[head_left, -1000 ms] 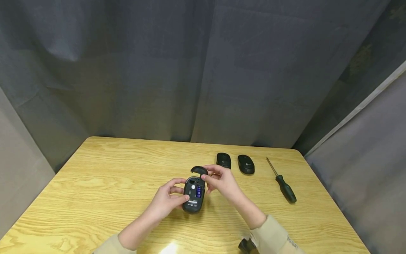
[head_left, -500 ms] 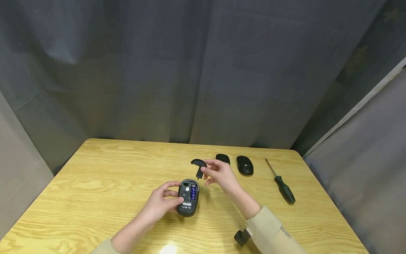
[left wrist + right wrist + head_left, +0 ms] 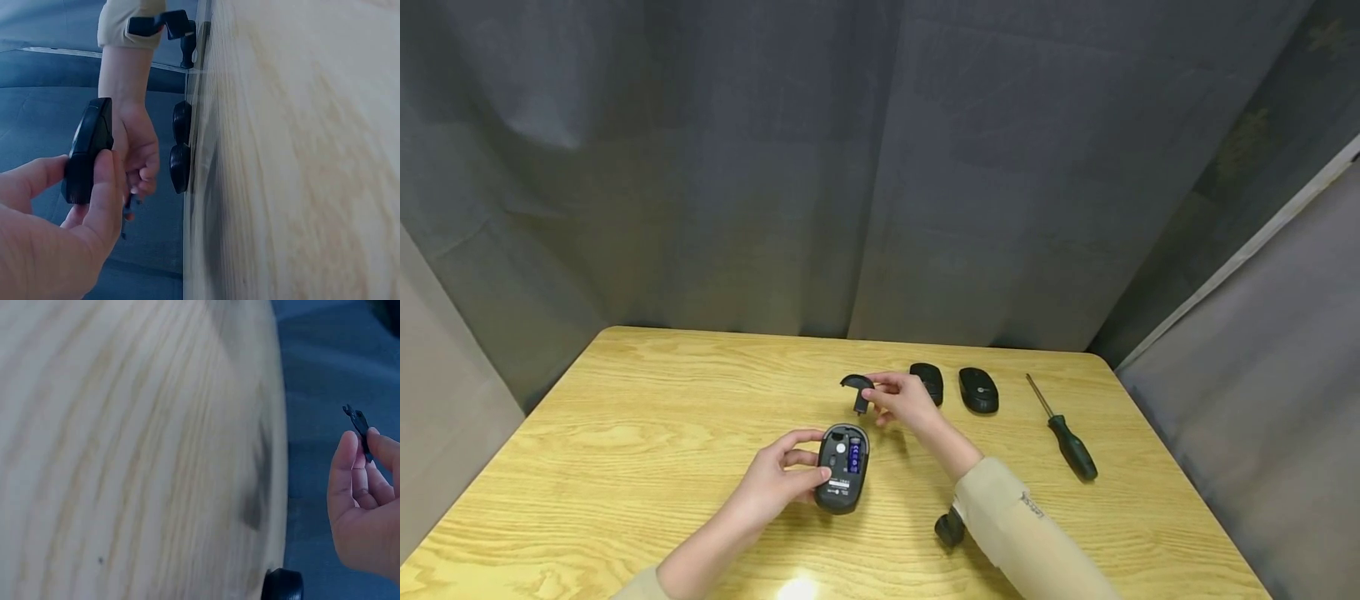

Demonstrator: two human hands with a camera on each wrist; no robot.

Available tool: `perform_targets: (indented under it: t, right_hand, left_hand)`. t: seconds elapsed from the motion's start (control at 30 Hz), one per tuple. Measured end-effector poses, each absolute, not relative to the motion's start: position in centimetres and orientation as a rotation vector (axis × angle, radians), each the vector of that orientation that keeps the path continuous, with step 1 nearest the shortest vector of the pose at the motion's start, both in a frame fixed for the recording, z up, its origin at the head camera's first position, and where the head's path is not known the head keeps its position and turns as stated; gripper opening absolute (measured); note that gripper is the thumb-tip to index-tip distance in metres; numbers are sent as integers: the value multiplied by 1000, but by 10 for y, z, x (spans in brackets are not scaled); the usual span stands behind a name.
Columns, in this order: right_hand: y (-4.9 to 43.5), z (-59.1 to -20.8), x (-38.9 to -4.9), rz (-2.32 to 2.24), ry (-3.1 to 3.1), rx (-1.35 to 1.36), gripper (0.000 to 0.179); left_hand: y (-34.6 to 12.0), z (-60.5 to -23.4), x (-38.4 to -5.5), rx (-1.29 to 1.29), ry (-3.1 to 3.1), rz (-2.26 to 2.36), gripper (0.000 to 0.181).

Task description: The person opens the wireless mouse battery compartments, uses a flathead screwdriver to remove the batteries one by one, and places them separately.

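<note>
A black computer mouse (image 3: 841,487) is held underside up above the table by my left hand (image 3: 775,479), thumb on its underside and fingers along its left edge. Its battery bay lies uncovered, with a purple battery (image 3: 854,456) inside. Just beyond the mouse, my right hand (image 3: 904,402) pinches the black battery cover (image 3: 858,383), a curved piece with a narrow tongue pointing down toward the mouse. Cover and mouse are apart. In the right wrist view the cover (image 3: 360,428) shows edge-on between thumb and fingers. The left wrist view shows the mouse (image 3: 89,153) from its side.
Two more black mice stand at the back right, one mouse (image 3: 928,382) partly behind my right hand and another mouse (image 3: 979,390) beside it. A screwdriver (image 3: 1072,446) with a dark green handle lies right of them on the wooden table (image 3: 647,417). Dark curtains hang behind.
My right hand has lifted the battery cover off the mouse, away toward the back, then shifted slightly left. The mouse in my left hand has moved a little left, its battery bay now fully exposed.
</note>
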State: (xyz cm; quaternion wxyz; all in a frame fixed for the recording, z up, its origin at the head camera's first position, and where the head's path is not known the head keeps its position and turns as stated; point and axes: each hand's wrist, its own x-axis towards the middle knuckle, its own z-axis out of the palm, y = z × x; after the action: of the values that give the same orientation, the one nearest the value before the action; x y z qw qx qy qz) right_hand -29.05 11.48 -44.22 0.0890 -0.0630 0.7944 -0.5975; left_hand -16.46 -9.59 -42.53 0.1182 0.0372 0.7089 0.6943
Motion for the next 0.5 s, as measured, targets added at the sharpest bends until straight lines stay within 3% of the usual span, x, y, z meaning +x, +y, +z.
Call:
perform_targets:
  t: [0.5]
  right_hand:
    - [109,-469,-315,-1530,2473,-235,31]
  left_hand:
    - [-98,-428,-166,104,2038,2023,57]
